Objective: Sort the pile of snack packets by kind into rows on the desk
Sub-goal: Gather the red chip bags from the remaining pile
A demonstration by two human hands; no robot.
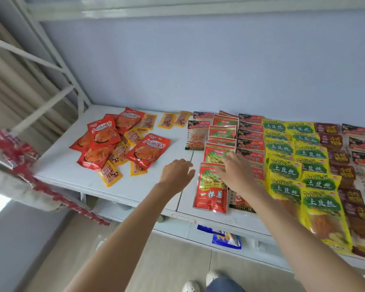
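An unsorted pile [116,144] of red packets and small yellow-orange packets lies on the left part of the white desk [67,165]. Sorted rows fill the right part: red-and-green packets [212,187], black-and-red packets [250,137], yellow-green packets [282,171] and dark brown packets [343,171]. My right hand [238,171] rests with spread fingers on the red-and-green row, touching its nearest packets. My left hand [176,172] hovers open over bare desk just left of that row, holding nothing.
Two small yellow-orange packets [173,120] lie apart near the back wall. A white metal frame [72,81] rises at the desk's left end. A blue packet [227,239] sits on a shelf below the desk. My shoes show on the floor below.
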